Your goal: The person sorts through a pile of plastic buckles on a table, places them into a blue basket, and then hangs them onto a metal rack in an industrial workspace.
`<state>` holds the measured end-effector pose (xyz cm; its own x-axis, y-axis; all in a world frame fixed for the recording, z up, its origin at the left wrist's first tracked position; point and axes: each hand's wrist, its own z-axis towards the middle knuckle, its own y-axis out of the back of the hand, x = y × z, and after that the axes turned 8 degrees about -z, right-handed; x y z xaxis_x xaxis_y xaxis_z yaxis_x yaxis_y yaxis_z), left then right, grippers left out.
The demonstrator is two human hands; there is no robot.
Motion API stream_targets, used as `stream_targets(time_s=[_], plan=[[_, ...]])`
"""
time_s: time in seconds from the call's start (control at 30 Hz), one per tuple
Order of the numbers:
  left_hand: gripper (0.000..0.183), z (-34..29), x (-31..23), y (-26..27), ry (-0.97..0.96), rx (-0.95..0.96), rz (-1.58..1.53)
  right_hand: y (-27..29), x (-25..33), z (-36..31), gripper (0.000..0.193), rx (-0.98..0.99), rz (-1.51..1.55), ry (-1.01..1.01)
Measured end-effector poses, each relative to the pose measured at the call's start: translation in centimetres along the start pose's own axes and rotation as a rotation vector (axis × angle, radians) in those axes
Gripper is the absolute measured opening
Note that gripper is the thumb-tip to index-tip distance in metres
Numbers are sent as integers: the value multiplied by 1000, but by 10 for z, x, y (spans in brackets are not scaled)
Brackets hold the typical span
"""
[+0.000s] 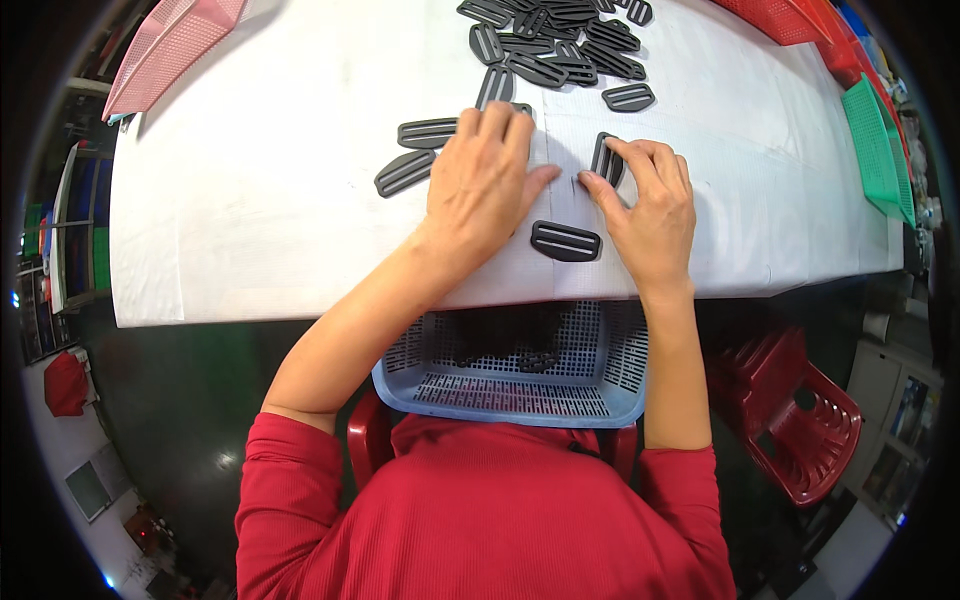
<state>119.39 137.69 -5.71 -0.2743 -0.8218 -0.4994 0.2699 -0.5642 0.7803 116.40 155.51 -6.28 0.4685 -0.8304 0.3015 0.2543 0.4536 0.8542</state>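
Observation:
Black plastic strap buckles with parallel slots lie on the white-covered table. My right hand [655,205] has its thumb and forefinger at the edges of one upright black buckle [604,160], gripping it. My left hand [478,185] rests palm down with the thumb stretched to the right; its bent fingertips reach a buckle that they partly hide. Beside that hand lie two more buckles, one flat [425,133] and one slanted [404,173]. Another single buckle [565,241] sits between my wrists, near the table's front edge.
A heap of buckles [570,45] spreads at the far middle. On my lap, below the table edge, a blue basket [510,400] holds dark pieces. Pink [170,50], red [780,18] and green baskets [880,150] stand at the table's sides. Red chairs [790,420] are at right.

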Motion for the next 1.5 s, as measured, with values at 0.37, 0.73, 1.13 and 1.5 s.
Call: stream_targets(time_s=[0.37, 0.73, 1.13, 1.5], plan=[[14, 4, -2, 32, 484, 104, -515, 4, -5, 2, 18, -91, 16, -26], [31, 30, 42, 13, 163, -73, 134, -8, -8, 0, 16, -323, 65, 124], [27, 8, 47, 38, -47, 188, 96, -11, -14, 2, 19, -281, 165, 65], [36, -50, 77, 78, 322, -59, -116, -5, -13, -1, 23, -34, 473, -140]])
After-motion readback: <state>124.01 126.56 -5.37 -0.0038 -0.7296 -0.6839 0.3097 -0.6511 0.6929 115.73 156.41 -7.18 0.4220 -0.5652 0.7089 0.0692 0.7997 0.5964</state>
